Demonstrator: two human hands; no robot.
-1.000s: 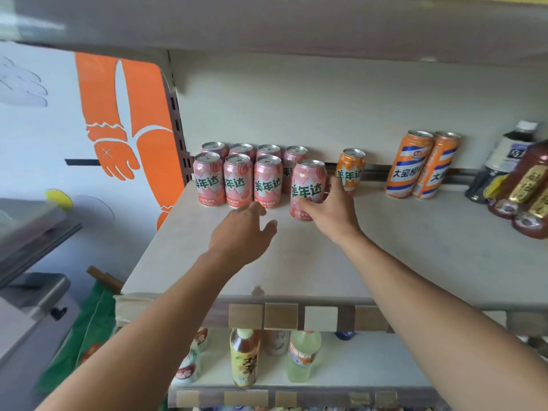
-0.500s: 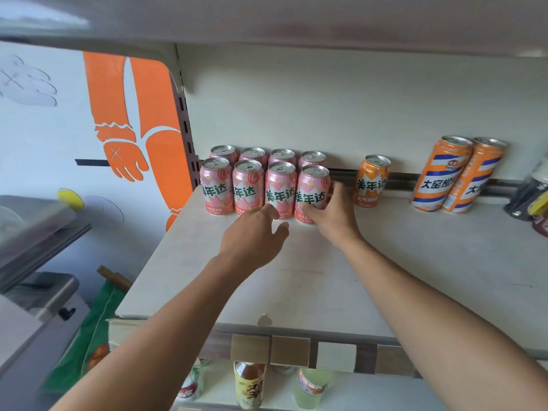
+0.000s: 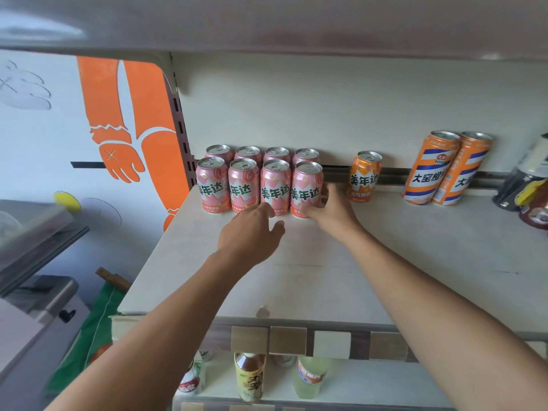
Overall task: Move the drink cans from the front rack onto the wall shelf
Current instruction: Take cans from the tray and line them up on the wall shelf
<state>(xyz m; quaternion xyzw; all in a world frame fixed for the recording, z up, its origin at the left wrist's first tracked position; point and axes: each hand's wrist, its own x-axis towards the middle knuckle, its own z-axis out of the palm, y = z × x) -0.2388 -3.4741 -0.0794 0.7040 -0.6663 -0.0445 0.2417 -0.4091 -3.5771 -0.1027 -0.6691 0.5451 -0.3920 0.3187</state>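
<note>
Right hand (image 3: 332, 207) wrapped around the end pink can (image 3: 307, 189), which stands on the wall shelf (image 3: 385, 247) closing a front row of four, four more pink cans (image 3: 262, 154) behind. Left hand (image 3: 252, 232) hovers loose-fingered and empty just before the row; an orange can (image 3: 364, 176) stands apart to the right

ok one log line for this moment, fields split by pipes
right hand grips front-right pink can | left hand open, fingertips at next can | pink cans two rows of four on shelf
</note>
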